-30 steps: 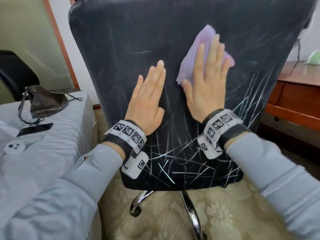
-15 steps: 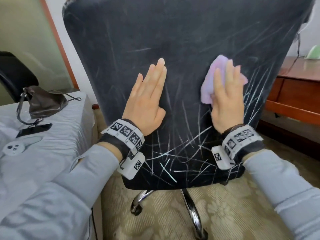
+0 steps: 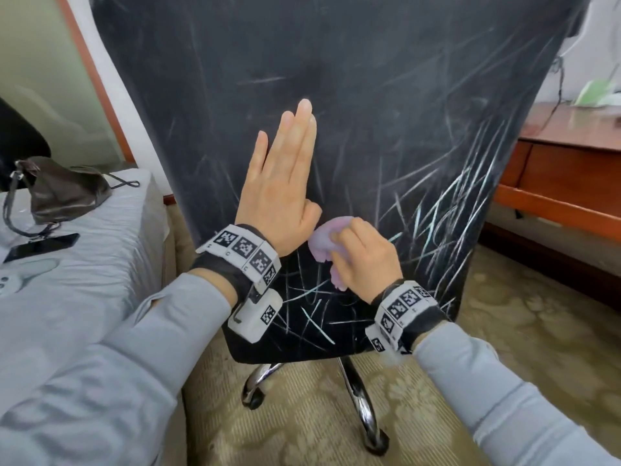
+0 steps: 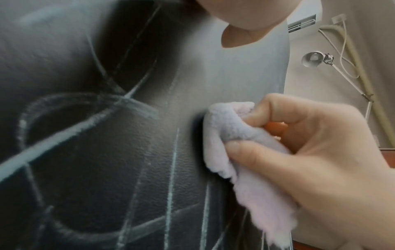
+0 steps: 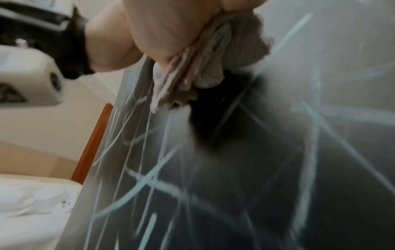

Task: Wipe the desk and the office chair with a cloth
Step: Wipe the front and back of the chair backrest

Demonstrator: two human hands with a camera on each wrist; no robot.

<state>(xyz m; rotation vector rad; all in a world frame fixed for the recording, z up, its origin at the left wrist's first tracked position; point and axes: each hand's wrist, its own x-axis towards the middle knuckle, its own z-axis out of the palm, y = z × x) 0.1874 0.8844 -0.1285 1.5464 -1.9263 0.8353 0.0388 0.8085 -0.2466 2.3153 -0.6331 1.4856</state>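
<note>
The black office chair back (image 3: 353,112) fills the head view, streaked with pale chalk-like lines (image 3: 447,210) low and to the right. My left hand (image 3: 285,183) lies flat on it with straight fingers. Just beside that wrist, my right hand (image 3: 363,257) grips a bunched lilac cloth (image 3: 322,237) and presses it to the leather. In the left wrist view the cloth (image 4: 230,135) is crumpled inside the curled fingers (image 4: 288,118). In the right wrist view the cloth (image 5: 209,57) hangs under the hand against the chair back (image 5: 256,169).
A bed with grey sheets (image 3: 84,280) stands at the left, carrying a dark bag (image 3: 64,186) and a phone (image 3: 42,247). A red-brown wooden desk (image 3: 564,176) is at the right. The chair's chrome base (image 3: 363,398) stands on patterned carpet.
My right hand has swept the cloth from the upper chair back down and to the left, beside the left wrist, and has gone from flat to gripping it bunched. The left hand has stayed flat.
</note>
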